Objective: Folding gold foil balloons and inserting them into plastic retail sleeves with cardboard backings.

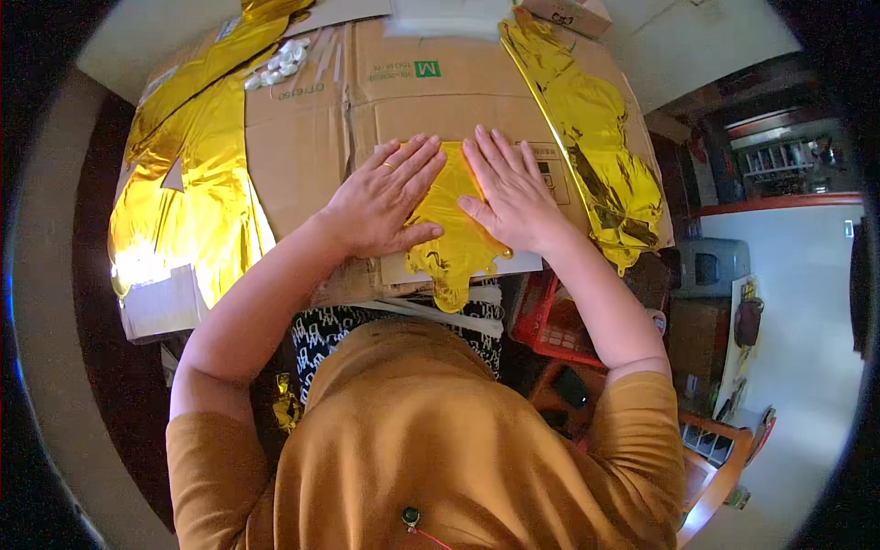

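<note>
A flat, uninflated gold foil balloon (447, 206) lies on a white sheet (522, 263) in front of me, its lobed end hanging over the near edge. My left hand (383, 197) rests palm down on its left side, fingers stretched out. On the opposite side my right hand (510, 194) presses flat, its fingers a little apart. Neither hand grips anything. Under the sheet is a large cardboard box (298, 179) that serves as the work surface.
More gold foil pieces (197, 202) drape over the box's left side, and a stack of gold foil (596, 137) lies at the right. Small white pieces (280, 64) sit at the far left. A red plastic basket (555, 316) stands below the right edge, near a wooden chair (720, 472).
</note>
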`<move>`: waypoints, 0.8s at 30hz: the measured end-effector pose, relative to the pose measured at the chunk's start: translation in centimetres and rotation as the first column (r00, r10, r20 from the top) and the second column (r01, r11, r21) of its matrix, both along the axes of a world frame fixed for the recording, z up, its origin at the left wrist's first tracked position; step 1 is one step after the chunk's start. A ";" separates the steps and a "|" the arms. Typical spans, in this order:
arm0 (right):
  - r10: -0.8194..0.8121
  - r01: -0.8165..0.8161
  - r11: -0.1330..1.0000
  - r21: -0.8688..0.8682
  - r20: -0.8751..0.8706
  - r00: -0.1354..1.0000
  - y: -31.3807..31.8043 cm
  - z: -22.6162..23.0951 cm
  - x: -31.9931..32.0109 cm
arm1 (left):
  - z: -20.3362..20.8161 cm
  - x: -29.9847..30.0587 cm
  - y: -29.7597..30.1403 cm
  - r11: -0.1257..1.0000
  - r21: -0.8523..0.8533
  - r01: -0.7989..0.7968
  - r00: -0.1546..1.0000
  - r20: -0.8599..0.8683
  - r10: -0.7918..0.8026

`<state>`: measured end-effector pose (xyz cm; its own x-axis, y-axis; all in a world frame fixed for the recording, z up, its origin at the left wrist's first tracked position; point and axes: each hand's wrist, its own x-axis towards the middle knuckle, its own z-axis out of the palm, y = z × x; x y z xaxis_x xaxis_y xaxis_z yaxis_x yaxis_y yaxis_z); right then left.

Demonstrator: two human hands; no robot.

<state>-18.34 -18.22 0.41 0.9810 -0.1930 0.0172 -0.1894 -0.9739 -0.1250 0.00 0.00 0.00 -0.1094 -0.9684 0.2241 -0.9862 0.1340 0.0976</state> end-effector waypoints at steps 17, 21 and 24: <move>0.365 -0.365 0.928 0.074 0.011 0.931 0.8 2.1 -10.7 | 1.0 -2.9 3.0 0.987 0.107 0.118 0.992 -0.058 -0.112; 0.405 -0.363 0.899 -0.245 0.149 0.902 1.9 -0.4 -11.7 | 1.4 -3.1 4.0 0.981 0.089 0.172 0.982 -0.097 -0.163; 0.411 -0.344 0.908 -0.240 0.350 0.842 2.3 -0.3 -10.4 | 1.2 -3.1 4.2 0.979 0.101 0.178 0.979 -0.120 -0.166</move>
<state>-28.77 -15.95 0.11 0.8849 0.2297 0.4053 0.2274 -0.9723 0.0545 -3.09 4.24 1.23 -0.2571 -0.9567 0.1368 -0.9314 0.2830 0.2288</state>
